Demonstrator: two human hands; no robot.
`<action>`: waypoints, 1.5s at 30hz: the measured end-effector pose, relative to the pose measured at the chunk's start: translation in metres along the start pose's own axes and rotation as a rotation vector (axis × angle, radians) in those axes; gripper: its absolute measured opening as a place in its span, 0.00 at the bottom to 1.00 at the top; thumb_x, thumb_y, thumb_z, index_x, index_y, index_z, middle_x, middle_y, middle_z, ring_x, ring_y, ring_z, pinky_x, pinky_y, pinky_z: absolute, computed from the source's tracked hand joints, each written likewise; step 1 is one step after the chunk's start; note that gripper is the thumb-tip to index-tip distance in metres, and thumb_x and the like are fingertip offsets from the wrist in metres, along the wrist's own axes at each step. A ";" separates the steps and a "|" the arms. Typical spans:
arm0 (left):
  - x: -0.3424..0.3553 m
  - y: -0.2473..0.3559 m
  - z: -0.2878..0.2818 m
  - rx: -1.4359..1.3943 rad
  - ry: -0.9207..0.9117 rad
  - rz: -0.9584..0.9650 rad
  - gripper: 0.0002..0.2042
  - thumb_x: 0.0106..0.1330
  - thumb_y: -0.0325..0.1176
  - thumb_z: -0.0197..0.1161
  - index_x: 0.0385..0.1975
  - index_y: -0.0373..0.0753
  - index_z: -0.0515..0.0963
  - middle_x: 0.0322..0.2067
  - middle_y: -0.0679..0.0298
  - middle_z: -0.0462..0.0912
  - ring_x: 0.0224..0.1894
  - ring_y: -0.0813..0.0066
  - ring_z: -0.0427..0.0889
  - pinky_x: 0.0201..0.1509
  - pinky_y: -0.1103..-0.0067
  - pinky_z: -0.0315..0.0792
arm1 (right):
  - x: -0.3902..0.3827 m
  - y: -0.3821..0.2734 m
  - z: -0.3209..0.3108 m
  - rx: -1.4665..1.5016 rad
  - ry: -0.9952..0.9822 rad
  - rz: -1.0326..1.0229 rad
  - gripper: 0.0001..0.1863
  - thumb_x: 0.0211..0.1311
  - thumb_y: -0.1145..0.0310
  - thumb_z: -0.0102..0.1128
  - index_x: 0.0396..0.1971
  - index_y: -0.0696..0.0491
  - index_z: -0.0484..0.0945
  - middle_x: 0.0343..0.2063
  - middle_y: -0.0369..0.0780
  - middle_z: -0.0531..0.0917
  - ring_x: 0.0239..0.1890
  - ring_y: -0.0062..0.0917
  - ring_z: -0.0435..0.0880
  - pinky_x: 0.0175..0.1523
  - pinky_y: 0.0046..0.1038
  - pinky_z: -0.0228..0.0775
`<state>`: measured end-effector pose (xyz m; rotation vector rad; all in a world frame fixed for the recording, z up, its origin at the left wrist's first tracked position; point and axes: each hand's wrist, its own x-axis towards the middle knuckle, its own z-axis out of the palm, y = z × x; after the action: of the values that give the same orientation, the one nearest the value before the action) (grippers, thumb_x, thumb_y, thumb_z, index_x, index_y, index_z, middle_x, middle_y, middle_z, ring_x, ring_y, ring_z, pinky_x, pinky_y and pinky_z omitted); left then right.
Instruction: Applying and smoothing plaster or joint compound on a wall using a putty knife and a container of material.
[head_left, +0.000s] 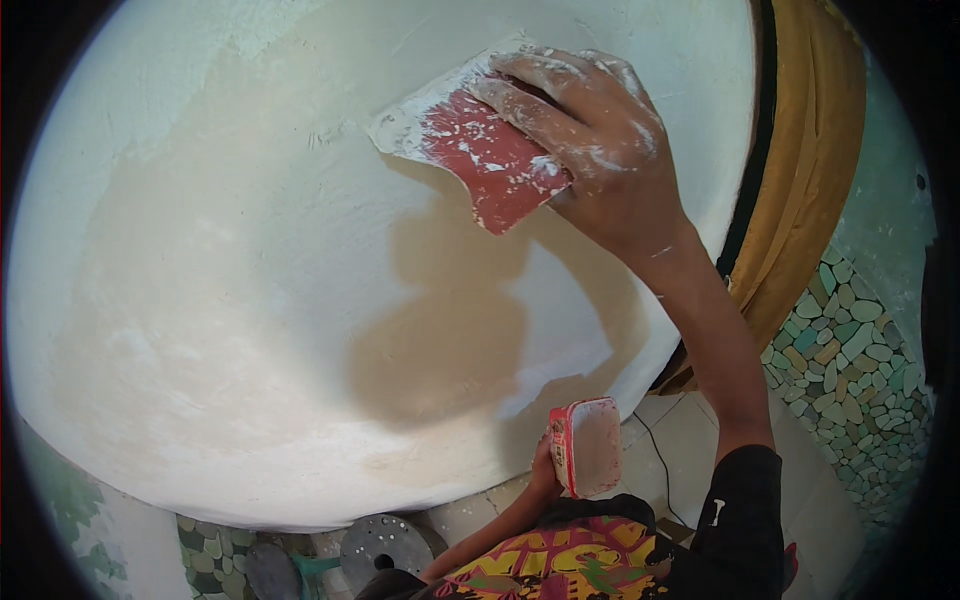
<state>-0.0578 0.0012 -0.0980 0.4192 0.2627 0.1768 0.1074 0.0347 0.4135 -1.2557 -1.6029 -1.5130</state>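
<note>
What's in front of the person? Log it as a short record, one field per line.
Right hand: grips red sheet
Red sheet: bent, smeared white, held at white surface; full contact unclear
Left hand: holds tub
Tub: red outer side, pale inside, below and right of the sheet in the picture
White surface: broad, curved-looking, shadowed mid-picture
Right side: brown covering, pebble floor

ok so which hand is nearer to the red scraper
The right: the right hand grips the red scraper itself, in front of the pale curved surface. The left hand is apart from it, lower in view, holding the tub.
</note>
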 end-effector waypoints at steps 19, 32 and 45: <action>-0.011 0.001 0.023 -0.108 0.035 -0.024 0.23 0.79 0.52 0.48 0.62 0.42 0.73 0.55 0.61 0.84 0.54 0.67 0.84 0.62 0.68 0.77 | 0.029 0.002 0.004 1.038 0.124 0.793 0.14 0.60 0.70 0.68 0.46 0.56 0.84 0.41 0.39 0.86 0.40 0.27 0.84 0.50 0.34 0.80; -0.014 -0.002 0.010 -0.078 0.007 -0.064 0.33 0.78 0.56 0.38 0.75 0.40 0.59 0.71 0.51 0.68 0.70 0.50 0.72 0.74 0.55 0.66 | 0.031 0.060 -0.010 0.515 0.408 0.829 0.05 0.65 0.78 0.60 0.36 0.63 0.83 0.27 0.34 0.84 0.27 0.16 0.79 0.33 0.22 0.70; 0.000 -0.014 -0.022 -0.051 -0.002 -0.043 0.33 0.79 0.55 0.38 0.75 0.38 0.61 0.70 0.50 0.70 0.69 0.51 0.74 0.74 0.56 0.67 | -0.004 0.024 -0.024 -0.141 -0.231 0.132 0.20 0.56 0.71 0.65 0.50 0.48 0.86 0.51 0.38 0.85 0.55 0.34 0.83 0.64 0.40 0.74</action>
<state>-0.0627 -0.0029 -0.1236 0.3632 0.2650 0.1405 0.1268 0.0079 0.4241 -1.6321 -1.5401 -1.4625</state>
